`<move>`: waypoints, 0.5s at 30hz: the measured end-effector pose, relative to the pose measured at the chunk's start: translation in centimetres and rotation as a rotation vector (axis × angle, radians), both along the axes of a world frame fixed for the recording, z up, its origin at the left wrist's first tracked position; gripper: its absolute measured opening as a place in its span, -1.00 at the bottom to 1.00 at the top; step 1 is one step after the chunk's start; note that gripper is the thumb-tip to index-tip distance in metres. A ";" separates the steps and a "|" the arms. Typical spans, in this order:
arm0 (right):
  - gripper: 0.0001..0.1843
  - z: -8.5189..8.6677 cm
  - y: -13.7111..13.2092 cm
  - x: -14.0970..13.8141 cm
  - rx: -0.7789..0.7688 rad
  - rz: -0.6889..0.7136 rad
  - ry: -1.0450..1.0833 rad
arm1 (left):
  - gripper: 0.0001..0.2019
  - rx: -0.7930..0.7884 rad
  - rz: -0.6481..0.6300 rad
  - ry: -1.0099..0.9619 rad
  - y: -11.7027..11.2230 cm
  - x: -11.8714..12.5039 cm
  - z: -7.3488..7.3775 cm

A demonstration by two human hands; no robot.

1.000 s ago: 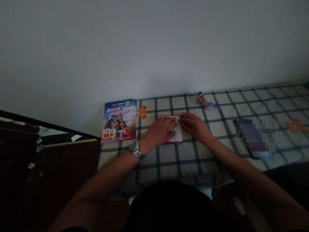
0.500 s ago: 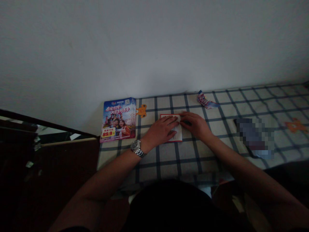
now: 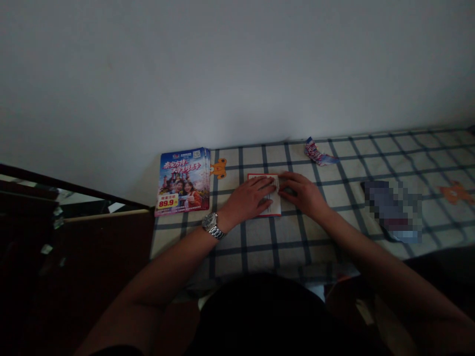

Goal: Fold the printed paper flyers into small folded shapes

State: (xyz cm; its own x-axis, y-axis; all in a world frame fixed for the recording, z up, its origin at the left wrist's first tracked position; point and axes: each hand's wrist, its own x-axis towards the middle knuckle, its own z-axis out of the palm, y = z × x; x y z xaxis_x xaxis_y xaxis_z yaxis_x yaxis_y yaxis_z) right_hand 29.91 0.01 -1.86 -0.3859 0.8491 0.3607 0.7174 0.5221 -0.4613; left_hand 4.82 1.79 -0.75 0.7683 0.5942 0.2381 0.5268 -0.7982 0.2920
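Note:
A small white leaflet with a red border (image 3: 275, 207), apparently folded paper, lies on the checked cloth (image 3: 256, 247). My left hand (image 3: 250, 200) rests flat across it, fingers stretched out and slightly apart, covering its left and middle part. At the leaflet's right edge is my right hand (image 3: 302, 193), its fingers bent and the thumb and fingertips closed in on the paper's edge. A metal wristwatch (image 3: 213, 226) is on my left wrist. To the left of my hands sits a stack of colourful printed flyers (image 3: 182, 183), marked 89.9.
A crumpled, torn piece of printed paper (image 3: 319, 154) lies near the wall (image 3: 237, 74). On the right is a dark phone-like object (image 3: 386, 207), partly pixelated. Bear pictures (image 3: 218, 168) decorate the cloth. The table's left edge drops to a dark floor (image 3: 100, 257).
The whole view has shifted slightly. My right thumb has moved a little along the leaflet's right edge; my left hand stays flat on it.

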 end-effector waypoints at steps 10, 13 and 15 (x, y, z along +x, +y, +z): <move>-0.97 0.3 -1.7 0.2 -0.009 0.100 -0.027 | -0.57 0.007 -0.013 -0.015 0.2 0.0 -0.5; -0.97 0.1 -2.2 0.3 -0.012 0.109 -0.020 | -0.57 0.015 -0.011 -0.016 0.2 -0.1 -0.5; -0.97 0.0 -2.7 0.3 -0.017 0.104 -0.020 | -0.57 0.018 -0.013 -0.012 0.2 -0.1 -0.5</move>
